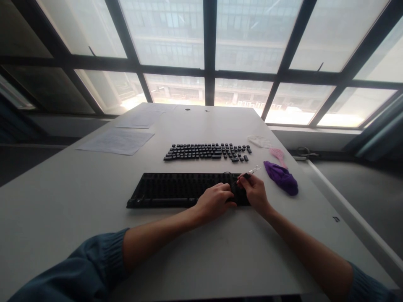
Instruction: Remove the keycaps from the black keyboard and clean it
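Note:
A black keyboard [170, 188] with its key switches bare lies across the white table in front of me. My left hand [217, 199] is on its right part, fingers bent over the top and thumb at the front edge. At the keyboard's right end, my right hand [254, 191] is closed in a pinch around a small wire keycap puller [253, 170]. Its thin wire ends stick out to the upper right, and a dark piece shows at the fingertips. Whatever is beneath the fingers is hidden. Behind the keyboard, many loose black keycaps [197, 152] stand in keyboard-like rows.
Right of the keyboard lie a purple cloth [281, 178], a pink brush [277, 155] and a clear plastic bag [260, 141]. Paper sheets [116, 141] rest at the left. The table's right edge [333, 197] runs past my right forearm; windows stand behind.

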{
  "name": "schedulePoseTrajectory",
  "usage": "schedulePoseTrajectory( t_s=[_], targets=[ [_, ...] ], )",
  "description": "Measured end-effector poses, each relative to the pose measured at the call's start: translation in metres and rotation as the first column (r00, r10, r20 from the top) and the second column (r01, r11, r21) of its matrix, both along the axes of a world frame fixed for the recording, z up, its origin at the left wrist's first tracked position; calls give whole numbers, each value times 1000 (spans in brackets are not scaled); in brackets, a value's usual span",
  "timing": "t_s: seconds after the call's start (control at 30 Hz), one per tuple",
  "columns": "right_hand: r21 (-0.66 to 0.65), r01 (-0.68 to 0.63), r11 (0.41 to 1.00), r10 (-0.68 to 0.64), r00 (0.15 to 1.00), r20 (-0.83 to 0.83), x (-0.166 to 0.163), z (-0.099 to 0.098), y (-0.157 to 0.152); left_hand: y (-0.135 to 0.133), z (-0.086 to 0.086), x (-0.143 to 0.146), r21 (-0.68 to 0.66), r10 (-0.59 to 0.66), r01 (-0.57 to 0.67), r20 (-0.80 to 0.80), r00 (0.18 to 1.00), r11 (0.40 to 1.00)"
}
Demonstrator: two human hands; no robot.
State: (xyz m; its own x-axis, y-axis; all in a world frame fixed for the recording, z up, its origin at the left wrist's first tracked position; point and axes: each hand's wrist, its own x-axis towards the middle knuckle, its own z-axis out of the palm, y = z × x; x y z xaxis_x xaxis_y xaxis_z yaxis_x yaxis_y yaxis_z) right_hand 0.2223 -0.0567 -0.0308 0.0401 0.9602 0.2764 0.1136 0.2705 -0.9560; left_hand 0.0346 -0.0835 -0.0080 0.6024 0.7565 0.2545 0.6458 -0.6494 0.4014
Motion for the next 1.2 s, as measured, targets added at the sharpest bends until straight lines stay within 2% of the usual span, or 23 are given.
schedulePoseTrajectory(
  t_s=[0.1,0.23,0.33,0.43,0.57,0.7,0.8,0.87,1.0,1.2],
  targets=[
    [1,-10,1000,10,1000,3,0,0,0,-2,0,0,0,6,-6,24,1000,1000],
    [11,-21,1000,21,1000,6,1,0,0,0,-4,0,-52,62,-53,178,982,997],
    [15,-30,999,30,1000,4,2,1,1,0,-4,0,-90,59,-38,248,967,995],
    [18,-32,999,32,999,11,3,1,1,0,5,-4,-84,37,-12,298,954,996],
    [20,-49,999,49,999,1,3,1,2,24,27,-12,-24,105,-103,347,932,994],
    [18,-65,998,65,998,-11,3,0,3,81,37,-12,27,237,-255,281,930,967],
    [17,-80,997,80,997,-19,4,-1,4,123,29,-3,28,298,-306,157,942,952],
    [22,-96,995,96,995,-18,4,-1,4,141,20,5,23,333,-335,57,941,942],
    [20,-120,993,120,993,-14,5,2,2,156,6,16,43,345,-343,-34,938,938],
    [16,-137,990,137,990,-9,5,4,1,161,2,19,73,337,-333,-53,940,940]
  ],
)
